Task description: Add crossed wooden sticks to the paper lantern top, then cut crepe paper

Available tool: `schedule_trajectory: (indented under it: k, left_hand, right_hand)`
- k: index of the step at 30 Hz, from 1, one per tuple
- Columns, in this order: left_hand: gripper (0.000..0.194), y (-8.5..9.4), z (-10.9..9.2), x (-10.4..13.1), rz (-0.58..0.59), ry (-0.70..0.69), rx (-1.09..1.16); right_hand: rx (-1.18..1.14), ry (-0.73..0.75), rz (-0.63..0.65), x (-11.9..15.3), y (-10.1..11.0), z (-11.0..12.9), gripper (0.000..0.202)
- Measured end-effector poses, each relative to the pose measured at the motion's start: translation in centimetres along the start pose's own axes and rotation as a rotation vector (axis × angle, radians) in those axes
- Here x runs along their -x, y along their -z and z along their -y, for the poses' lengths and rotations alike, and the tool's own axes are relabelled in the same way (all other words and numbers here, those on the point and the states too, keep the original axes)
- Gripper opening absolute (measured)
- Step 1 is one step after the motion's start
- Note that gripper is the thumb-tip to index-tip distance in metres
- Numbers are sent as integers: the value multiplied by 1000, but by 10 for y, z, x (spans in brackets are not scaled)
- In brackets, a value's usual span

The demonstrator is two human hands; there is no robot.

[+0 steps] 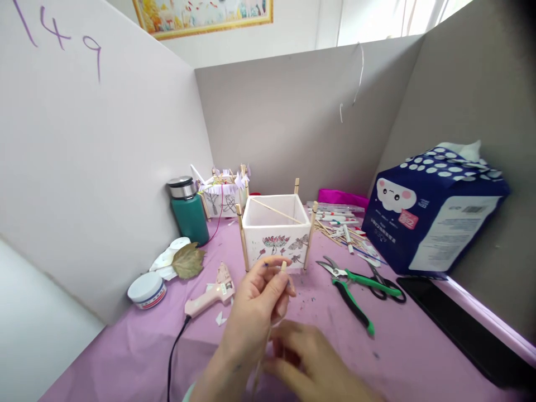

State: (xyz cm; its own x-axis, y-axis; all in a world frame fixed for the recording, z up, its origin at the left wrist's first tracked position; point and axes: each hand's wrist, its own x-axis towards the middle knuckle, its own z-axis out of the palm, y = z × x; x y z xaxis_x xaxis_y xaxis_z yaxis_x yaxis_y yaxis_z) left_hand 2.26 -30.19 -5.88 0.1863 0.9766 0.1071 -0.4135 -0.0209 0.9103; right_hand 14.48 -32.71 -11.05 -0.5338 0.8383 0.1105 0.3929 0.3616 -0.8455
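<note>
Closed in a pinch, my left hand (264, 293) holds a wooden stick, whose pale tip (283, 266) shows above the thumb. A thin, light strand (268, 338) runs down below that hand; motion blur hides whether it is string or part of the stick. My right hand (310, 360) is just below and to the right, fingers curled near the strand and smeared by motion. Behind my hands stands a square white box (274, 237) with drawn flowers and butterflies. Wooden posts with dark bands near their ends stand at its corners, and a thin stick (276, 211) lies diagonally across its opening.
Left are a pink glue gun (211, 298), a white tub (146, 290), a dry leaf (188, 261), a green bottle (189, 215) and another decorated box (221, 198). Right are green-handled pruning shears (354, 298), black scissors (383, 290), markers (347, 240) and a blue tissue pack (431, 206).
</note>
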Motion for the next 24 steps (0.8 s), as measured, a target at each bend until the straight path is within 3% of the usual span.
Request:
schedule_trajectory:
  k: [2, 4, 8, 11, 15, 20, 22, 24]
  left_hand:
    - [23, -2, -1, -1, -32, -33, -20]
    - [28, 1, -2, -2, -69, -74, -97]
    - [31, 11, -4, -2, -164, -131, -539]
    - [20, 12, -13, -2, -107, -153, -789]
    - [17, 0, -58, -19, -72, -327, -949]
    - [21, -23, -141, -82, -94, -564, -983]
    - [19, -31, -158, -114, -38, -520, -1023]
    - [16, -36, -163, -143, 55, -394, -1107]
  right_hand:
    - [-35, -22, -5, -3, -19, 3, 20]
    - [-53, -25, -39, -7, -25, 2, 27]
    - [-113, 11, -151, -14, -4, 11, 29]
    - [-71, 80, -222, -21, 18, 25, 31]
    - [24, 226, -334, -27, 44, 37, 23]
    - [36, 227, -826, -26, 90, 34, 22]
    - [2, 206, -987, -30, 111, 30, 25]
    - [-22, 207, -1077, -40, 130, 25, 26]
